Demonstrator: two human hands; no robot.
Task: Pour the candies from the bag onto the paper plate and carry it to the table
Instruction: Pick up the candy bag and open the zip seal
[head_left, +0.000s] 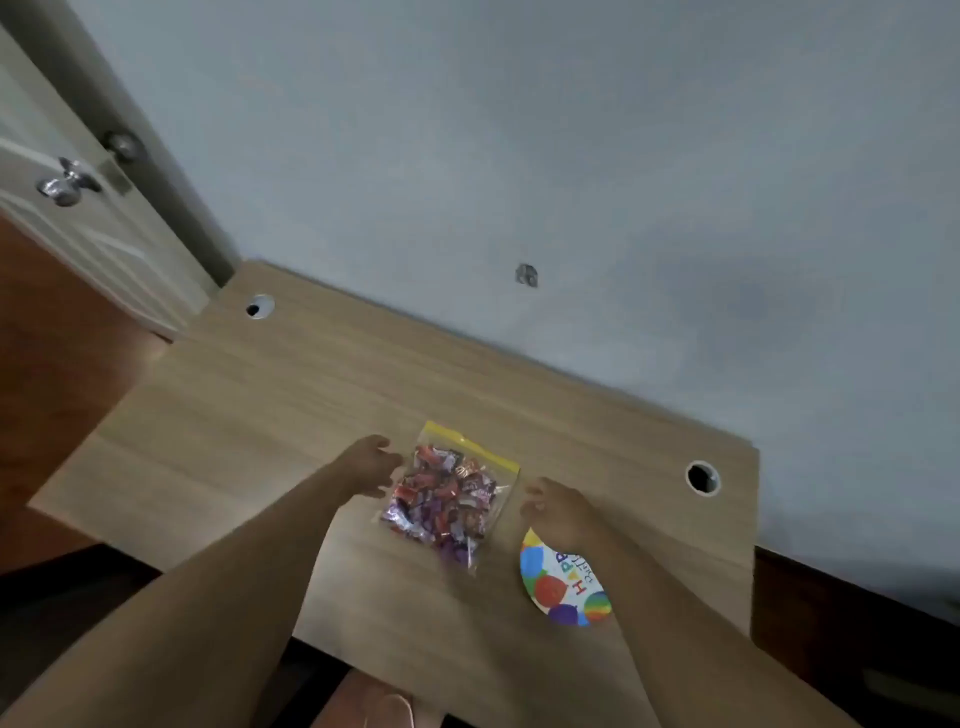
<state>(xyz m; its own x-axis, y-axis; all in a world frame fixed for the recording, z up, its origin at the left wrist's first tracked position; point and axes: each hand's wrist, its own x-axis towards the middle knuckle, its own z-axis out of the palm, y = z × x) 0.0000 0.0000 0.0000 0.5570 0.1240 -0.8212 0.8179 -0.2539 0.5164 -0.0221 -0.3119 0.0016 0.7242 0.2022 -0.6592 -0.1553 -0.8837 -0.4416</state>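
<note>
A clear zip bag (449, 496) with a yellow seal lies flat on the wooden desk (260, 415), full of red and purple wrapped candies. My left hand (366, 467) hovers at the bag's left edge with fingers apart, holding nothing. On the bag's right side my right hand (558, 512) has its fingers loosely curled and empty, a small gap from the bag. A paper plate (563, 584) with colourful balloons and "HAPPY" lettering lies on the desk under my right wrist, partly covered by it.
The desk stands against a pale wall and has cable holes at the far left (258, 306) and at the right (702, 478). A white door with a metal knob (65, 184) is at the left. Dark floor lies below the desk's front edge.
</note>
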